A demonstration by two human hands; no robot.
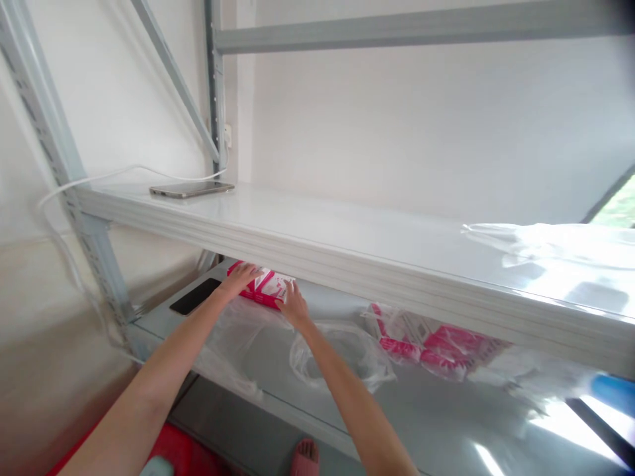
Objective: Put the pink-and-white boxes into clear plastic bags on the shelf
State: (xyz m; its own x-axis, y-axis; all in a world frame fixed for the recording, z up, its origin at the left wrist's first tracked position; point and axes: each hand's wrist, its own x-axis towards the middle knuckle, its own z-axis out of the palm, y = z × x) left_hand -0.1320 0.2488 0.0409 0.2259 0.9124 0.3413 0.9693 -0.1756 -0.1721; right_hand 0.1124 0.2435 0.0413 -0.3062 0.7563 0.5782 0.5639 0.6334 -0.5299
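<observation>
Hands reach together under the upper shelf (317,228) of a grey metal rack. The left hand (241,277) lies flat on top of a pink-and-white carton (265,289), fingers stretched along its left end; the right hand (294,307) presses against the carton's near right corner, fingers curled onto its edge. Between them the two hands clasp the carton, each grip closed on it rather than spread. The carton sits on the lower shelf (436,410), far back beneath the upper shelf's front lip and toward the rack's left end.

Left of the carton a black phone (195,296) lies flat on the lower shelf, close to the left hand but apart from it. Just in front of the carton, crumpled clear plastic wrap (342,357) spreads under both forearms. Right of the carton, well apart, a plastic-wrapped bundle of pink-and-white packs (436,347) lies partly hidden by the upper shelf's edge.

On the upper shelf, above and left of the carton, a silver phone (191,190) rests with a white cable (119,173) running from it off to the left. A clear plastic sheet (546,241) lies at that shelf's right end. Below the lower shelf's front edge a pink slipper (306,457) shows on the floor.
</observation>
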